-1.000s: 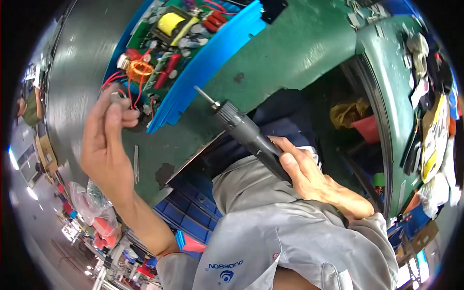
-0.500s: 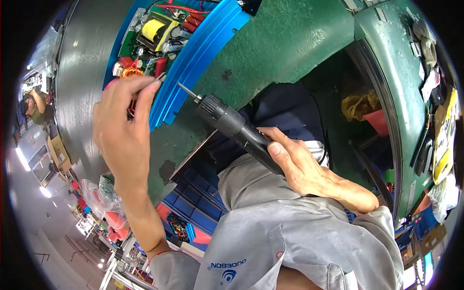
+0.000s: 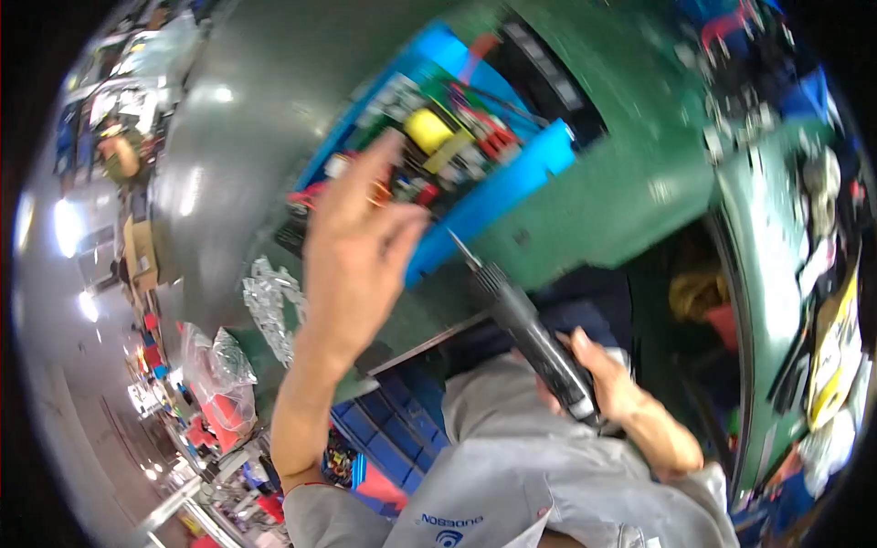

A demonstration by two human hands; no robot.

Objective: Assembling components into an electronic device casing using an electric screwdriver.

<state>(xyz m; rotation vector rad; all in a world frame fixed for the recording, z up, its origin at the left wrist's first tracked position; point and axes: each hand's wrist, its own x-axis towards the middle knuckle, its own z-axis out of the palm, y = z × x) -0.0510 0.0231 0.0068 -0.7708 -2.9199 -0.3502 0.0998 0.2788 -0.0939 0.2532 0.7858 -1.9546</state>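
My right hand (image 3: 610, 382) is wrapped round a black electric screwdriver (image 3: 523, 324), its thin bit pointing up and left toward a blue finned metal housing (image 3: 507, 203). The tip appears apart from the housing. Over the housing's near left end hovers my left hand (image 3: 350, 260), blurred, with index finger and thumb apart and nothing visible between them. Inside the housing sits a circuit board with a yellow-wound transformer (image 3: 426, 133), red parts and wires. Part of the board is hidden behind my left fingers.
The housing lies on a green bench (image 3: 630, 196). A black panel (image 3: 553, 78) stands at its far right end. Crumpled silver foil (image 3: 268, 306) lies left of my left forearm. Blue bins (image 3: 391, 429) sit below the bench edge. Another person (image 3: 121, 155) is at the far left.
My left thumb and index finger have parted from a pinch on a small thin piece. The view has shifted, bringing more of the housing into sight. The screwdriver is still in my right hand.
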